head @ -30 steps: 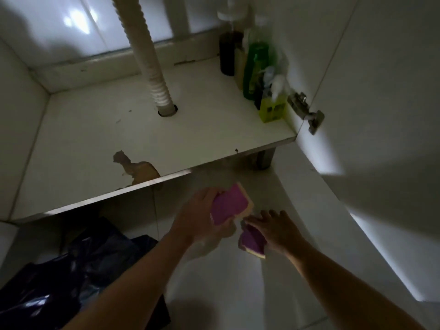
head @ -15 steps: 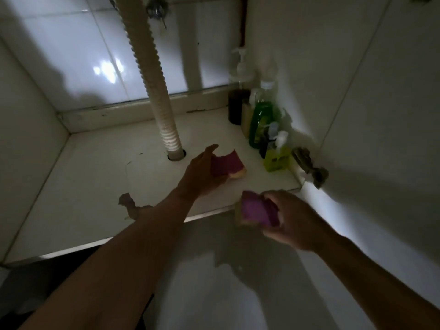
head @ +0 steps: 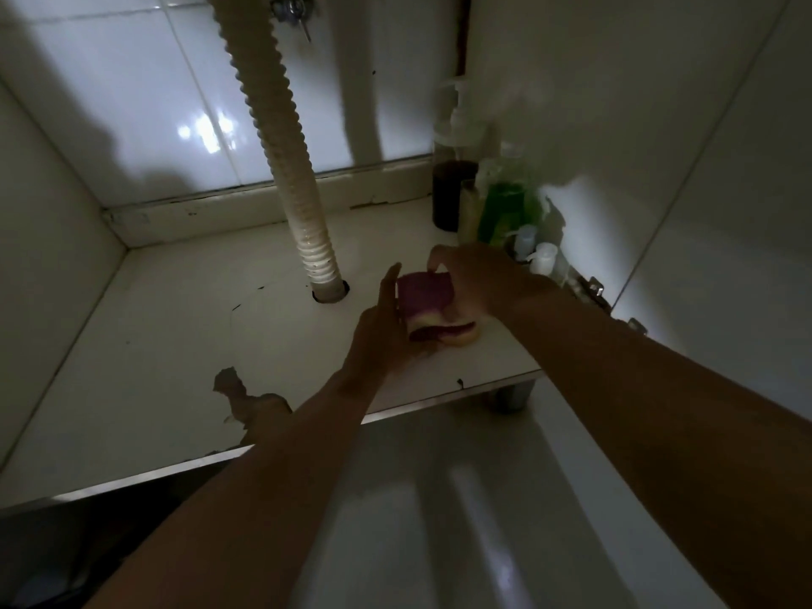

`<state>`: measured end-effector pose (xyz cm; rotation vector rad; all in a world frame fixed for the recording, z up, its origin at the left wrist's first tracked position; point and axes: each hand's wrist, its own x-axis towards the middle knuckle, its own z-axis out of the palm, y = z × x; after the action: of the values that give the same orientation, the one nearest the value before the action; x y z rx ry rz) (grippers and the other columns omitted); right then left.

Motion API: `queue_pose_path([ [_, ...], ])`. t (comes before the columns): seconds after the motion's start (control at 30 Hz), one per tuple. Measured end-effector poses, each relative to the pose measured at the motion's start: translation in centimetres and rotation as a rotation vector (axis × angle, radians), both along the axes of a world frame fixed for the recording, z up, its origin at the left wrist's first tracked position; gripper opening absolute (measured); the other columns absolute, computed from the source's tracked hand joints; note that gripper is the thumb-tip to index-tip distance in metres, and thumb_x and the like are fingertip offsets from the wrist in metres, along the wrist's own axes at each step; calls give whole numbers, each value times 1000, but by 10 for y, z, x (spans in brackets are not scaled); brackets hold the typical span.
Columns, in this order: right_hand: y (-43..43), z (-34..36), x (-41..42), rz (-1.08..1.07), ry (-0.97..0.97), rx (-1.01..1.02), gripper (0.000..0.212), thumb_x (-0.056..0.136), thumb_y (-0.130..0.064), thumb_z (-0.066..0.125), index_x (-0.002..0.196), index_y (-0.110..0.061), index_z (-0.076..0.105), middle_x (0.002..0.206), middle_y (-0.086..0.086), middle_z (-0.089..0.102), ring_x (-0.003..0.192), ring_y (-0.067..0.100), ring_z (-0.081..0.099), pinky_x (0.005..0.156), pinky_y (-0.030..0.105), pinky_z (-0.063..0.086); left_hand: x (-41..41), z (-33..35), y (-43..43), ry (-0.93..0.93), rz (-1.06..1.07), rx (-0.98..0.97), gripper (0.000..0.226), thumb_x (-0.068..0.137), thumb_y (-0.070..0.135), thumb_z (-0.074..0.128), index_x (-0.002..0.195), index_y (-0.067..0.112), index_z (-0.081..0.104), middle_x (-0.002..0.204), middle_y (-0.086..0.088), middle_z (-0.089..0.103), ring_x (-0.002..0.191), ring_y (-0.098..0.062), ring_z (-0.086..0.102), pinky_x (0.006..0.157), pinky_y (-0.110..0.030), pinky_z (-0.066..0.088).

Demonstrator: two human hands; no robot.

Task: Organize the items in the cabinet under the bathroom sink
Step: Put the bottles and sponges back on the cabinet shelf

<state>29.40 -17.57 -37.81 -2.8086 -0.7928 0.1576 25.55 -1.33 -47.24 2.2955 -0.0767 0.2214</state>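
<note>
**Two sponges going down beside the drain hose**

The cabinet floor (head: 175, 345) is a pale, wide shelf, mostly bare, and the corrugated drain hose (head: 281, 160) drops through it near the middle. Everything here is placed off that hose.

To the right of the hose and nearer the front edge, both hands meet over a pair of purple sponges. The right hand (head: 479, 283) comes in from above and pinches the upper sponge (head: 424, 296) by its far edge. The left hand (head: 382, 331) stands open and flat against the near side of the sponge, steadying it rather than gripping. The lower sponge (head: 457, 334) lies on the cabinet floor, its pale underside showing. The upper one looks to be bent and resting on it, though the dim light makes the contact hard to read.

To do this well, I would say the upper sponge wants squaring flat over the lower before either hand lets go, or it may spring and slide off.

Further right of the hose, against the side wall, stands a cluster of bottles: a tall pump bottle (head: 452, 169) with dark liquid, a green bottle (head: 505, 208) and small white-capped ones (head: 542, 254). They sit just behind the right hand, so a careless wrist could tip them. A door hinge (head: 591, 292) juts out at that side. Left of the hose, toward the front, the floor's surface is chipped (head: 246, 397).
</note>
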Motion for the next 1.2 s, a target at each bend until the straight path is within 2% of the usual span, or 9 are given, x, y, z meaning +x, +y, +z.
queue_pose_path([
  [0.27,-2,-21,3,-32,12,34,68,71,-33,86,130,-20,53,114,8,58,96,21,55,76,30,46,-2,-2,-5,-13,23,-42,133,62,30,93,158,21,2,128,-12,64,115,-28,63,90,-23,41],
  [0.4,-8,-24,2,-42,-11,54,60,75,-30,84,128,-19,56,118,9,58,106,25,57,77,28,40,3,-2,-7,12,38,-47,131,62,29,93,158,23,4,129,-12,63,115,-29,62,92,-26,42],
  [0.57,-7,-31,-5,-78,-64,93,58,77,-31,81,128,-22,56,126,11,48,109,30,55,91,39,49,5,-9,-6,17,82,-18,130,62,42,91,156,32,2,128,-7,64,110,-27,65,97,-43,51],
  [0.73,-10,-39,-23,-118,-91,165,51,87,-23,72,134,-20,52,127,11,49,107,31,58,89,42,53,3,-2,-8,14,52,39,133,63,39,91,157,26,-3,129,-5,64,116,-29,62,100,-43,47],
  [0.9,-29,-54,-93,-87,-385,362,43,88,-15,60,131,-22,57,120,4,61,101,24,61,78,36,54,-33,9,-8,-26,85,17,139,59,45,91,156,31,-7,150,-8,45,134,-29,48,104,-42,42],
  [1.0,-48,-80,-147,-42,-301,304,35,85,-21,68,119,-27,62,102,-5,65,85,17,63,67,27,50,-75,13,-3,14,138,5,120,64,48,88,154,41,9,152,3,42,135,-18,42,107,-35,36],
  [1.1,-64,-107,-180,-9,-114,241,40,66,-27,87,98,-30,63,78,-12,65,64,5,61,55,6,26,-118,11,12,-47,192,50,73,74,51,80,137,38,45,134,12,55,121,-8,51,102,-33,45],
  [1.13,-66,-110,-185,-1,-77,188,40,68,-29,85,100,-31,61,77,-12,65,64,5,62,54,9,25,-133,11,17,-83,218,62,55,77,49,78,125,35,56,122,14,62,110,-4,57,95,-33,51],
  [1.2,-65,-114,-187,46,-17,107,28,88,-31,64,116,-30,58,96,-7,68,86,13,66,64,22,40,-157,12,24,-134,252,38,24,79,41,78,97,28,69,91,18,68,83,2,65,75,-26,58],
])
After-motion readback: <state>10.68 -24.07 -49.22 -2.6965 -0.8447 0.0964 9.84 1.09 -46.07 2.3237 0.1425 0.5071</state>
